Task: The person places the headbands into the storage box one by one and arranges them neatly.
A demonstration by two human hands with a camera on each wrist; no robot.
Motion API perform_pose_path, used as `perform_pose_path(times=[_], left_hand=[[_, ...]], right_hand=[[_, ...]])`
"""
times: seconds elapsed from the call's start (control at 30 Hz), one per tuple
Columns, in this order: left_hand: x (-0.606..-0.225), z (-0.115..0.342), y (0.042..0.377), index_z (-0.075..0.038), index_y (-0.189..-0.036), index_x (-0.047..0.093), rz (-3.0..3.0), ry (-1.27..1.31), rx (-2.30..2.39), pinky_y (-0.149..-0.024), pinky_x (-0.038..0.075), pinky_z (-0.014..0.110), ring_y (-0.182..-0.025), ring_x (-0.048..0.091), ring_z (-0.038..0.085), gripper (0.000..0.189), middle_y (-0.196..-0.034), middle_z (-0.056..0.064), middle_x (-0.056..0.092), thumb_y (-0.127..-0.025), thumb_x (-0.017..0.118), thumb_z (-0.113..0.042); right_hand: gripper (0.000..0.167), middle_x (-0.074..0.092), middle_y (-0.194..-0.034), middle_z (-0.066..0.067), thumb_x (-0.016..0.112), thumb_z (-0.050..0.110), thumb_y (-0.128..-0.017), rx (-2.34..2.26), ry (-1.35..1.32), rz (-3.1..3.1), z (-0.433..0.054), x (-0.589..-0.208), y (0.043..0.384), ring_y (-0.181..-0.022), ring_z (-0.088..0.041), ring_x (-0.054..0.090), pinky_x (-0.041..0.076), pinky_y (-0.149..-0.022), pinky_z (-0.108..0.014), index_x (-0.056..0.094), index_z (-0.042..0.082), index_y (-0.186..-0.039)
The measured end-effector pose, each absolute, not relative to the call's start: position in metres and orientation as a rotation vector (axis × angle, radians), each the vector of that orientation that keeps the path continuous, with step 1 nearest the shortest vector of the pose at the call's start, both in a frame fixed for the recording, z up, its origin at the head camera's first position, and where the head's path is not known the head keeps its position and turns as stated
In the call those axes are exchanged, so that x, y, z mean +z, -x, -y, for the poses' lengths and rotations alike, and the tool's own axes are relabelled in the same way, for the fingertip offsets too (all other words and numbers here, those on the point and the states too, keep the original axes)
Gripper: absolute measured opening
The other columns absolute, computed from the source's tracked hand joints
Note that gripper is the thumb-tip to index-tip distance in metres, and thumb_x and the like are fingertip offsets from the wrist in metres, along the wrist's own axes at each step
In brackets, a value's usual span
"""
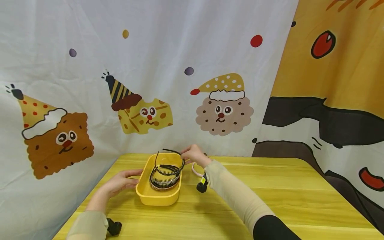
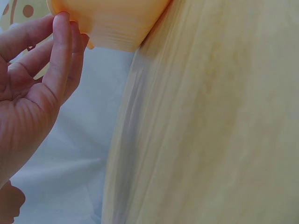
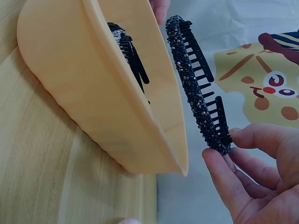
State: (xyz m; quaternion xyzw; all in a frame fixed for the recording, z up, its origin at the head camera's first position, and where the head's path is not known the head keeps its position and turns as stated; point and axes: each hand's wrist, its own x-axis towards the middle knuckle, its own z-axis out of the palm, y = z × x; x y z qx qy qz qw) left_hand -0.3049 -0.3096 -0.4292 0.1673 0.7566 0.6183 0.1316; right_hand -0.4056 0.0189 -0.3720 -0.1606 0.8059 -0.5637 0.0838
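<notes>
My right hand [image 1: 196, 155] pinches a black headband [image 3: 189, 84] between thumb and fingers, at the right end of its curve. It has comb teeth inside and a sparkling, beaded outer face. In the head view this headband hangs over a yellow plastic basket [image 1: 159, 201], its tips pointing up and left. Inside the basket lies a stack of several dark toothed headbands [image 1: 163, 184], one with silvery glitter. My left hand [image 1: 122, 182] is at the basket's left side, fingers extended, fingertips touching the outer wall close under the rim [image 2: 52, 7].
A pink ring-shaped band [image 1: 196, 172] lies on the wood-grain table [image 1: 240, 186] right of the basket, partly hidden by my right wrist. A white curtain [image 1: 168, 50] with cartoon prints hangs behind the table. Black wrist devices [image 1: 202, 187] sit on both my wrists.
</notes>
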Motion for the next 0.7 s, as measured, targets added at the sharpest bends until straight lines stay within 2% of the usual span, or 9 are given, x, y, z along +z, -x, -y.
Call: perform_pose_path(times=[0.2, 0.5, 0.7], left_hand=[[-0.43, 0.309, 0.304, 0.015, -0.146, 0.024, -2.192, -0.485, 1.802, -0.095, 0.049, 0.04, -0.121, 0.052, 0.038, 0.061, -0.148, 0.036, 0.026, -0.098, 0.056, -0.004], [-0.429, 0.309, 0.303, 0.014, -0.147, 0.024, -2.197, -0.488, 1.794, -0.096, 0.049, 0.042, -0.121, 0.051, 0.039, 0.061, -0.149, 0.035, 0.026, -0.098, 0.056, -0.005], [-0.428, 0.31, 0.304, 0.013, -0.147, 0.024, -2.191, -0.486, 1.797, -0.094, 0.05, 0.038, -0.118, 0.056, 0.034, 0.063, -0.148, 0.035, 0.027, -0.097, 0.057, -0.006]], right_hand=[[0.027, 0.067, -0.088, -0.015, 0.068, 0.0, -0.083, -1.665, 0.517, -2.416, -0.013, -0.376, 0.406, -0.074, -0.024, 0.065, 0.059, -0.068, -0.041, 0.069, -0.009, -0.108], [0.029, 0.067, -0.092, -0.015, 0.069, 0.0, -0.083, -1.619, 0.519, -2.441, -0.005, -0.378, 0.404, -0.078, -0.025, 0.065, 0.059, -0.068, -0.04, 0.068, -0.011, -0.109], [0.028, 0.067, -0.091, -0.013, 0.07, 0.001, -0.083, -1.6, 0.529, -2.455, -0.001, -0.378, 0.405, -0.075, -0.024, 0.064, 0.059, -0.068, -0.04, 0.068, -0.011, -0.109]])
